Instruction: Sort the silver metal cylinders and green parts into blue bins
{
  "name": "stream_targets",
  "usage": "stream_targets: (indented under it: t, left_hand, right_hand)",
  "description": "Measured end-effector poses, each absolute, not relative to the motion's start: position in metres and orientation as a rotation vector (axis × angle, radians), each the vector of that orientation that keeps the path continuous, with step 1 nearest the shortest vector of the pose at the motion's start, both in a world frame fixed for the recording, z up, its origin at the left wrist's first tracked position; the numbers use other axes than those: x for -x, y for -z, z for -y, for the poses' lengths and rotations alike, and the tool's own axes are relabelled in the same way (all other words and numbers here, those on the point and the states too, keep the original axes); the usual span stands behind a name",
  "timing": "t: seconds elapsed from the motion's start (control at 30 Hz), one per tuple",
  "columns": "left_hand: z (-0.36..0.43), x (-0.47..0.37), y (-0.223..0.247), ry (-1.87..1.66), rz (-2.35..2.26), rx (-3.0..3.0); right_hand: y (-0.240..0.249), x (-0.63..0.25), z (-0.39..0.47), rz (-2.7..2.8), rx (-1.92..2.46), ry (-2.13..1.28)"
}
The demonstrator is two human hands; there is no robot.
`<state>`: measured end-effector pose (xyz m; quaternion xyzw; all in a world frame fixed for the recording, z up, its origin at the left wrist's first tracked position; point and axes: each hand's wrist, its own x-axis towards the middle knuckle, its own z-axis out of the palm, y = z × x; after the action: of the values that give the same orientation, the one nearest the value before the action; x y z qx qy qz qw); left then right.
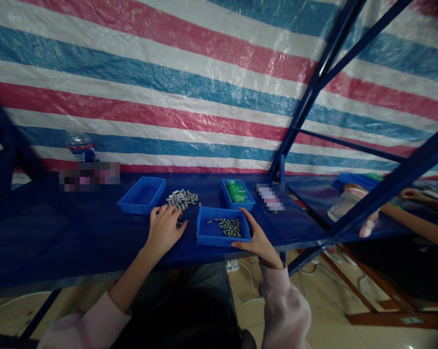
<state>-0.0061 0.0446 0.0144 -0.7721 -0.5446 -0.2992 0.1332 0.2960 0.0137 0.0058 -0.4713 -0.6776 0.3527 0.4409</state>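
Observation:
My right hand (258, 238) grips the right end of a blue plastic bin (215, 239), thumb along its near side and fingers over the far corner. Inside that bin lie small dark metal screws (230, 227), mostly toward the right. To the left, my left hand (164, 228) rests palm down on the table, its thumb apart from the bent fingers. A few small pieces show between thumb and fingers; I cannot tell whether any is held. Just beyond those fingers is a loose pile of silvery metal cylinders and small fittings (182, 198).
An empty blue bin (141, 209) stands left of the pile. Another blue bin with green packets (237, 192) sits behind the screws. A bottle (82, 148) is at the back left. Blue frame bars (306, 102) rise at right, where another person's arms (411, 220) reach over the table (76, 232).

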Motion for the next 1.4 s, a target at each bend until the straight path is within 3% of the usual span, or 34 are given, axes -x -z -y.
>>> stream_targets:
  t: [1.4]
  left_hand:
    - [-0.040,0.001,-0.005,0.936,1.462,2.417]
  right_hand:
    - [-0.006,-0.296,-0.014,1.669,1.158,-0.887]
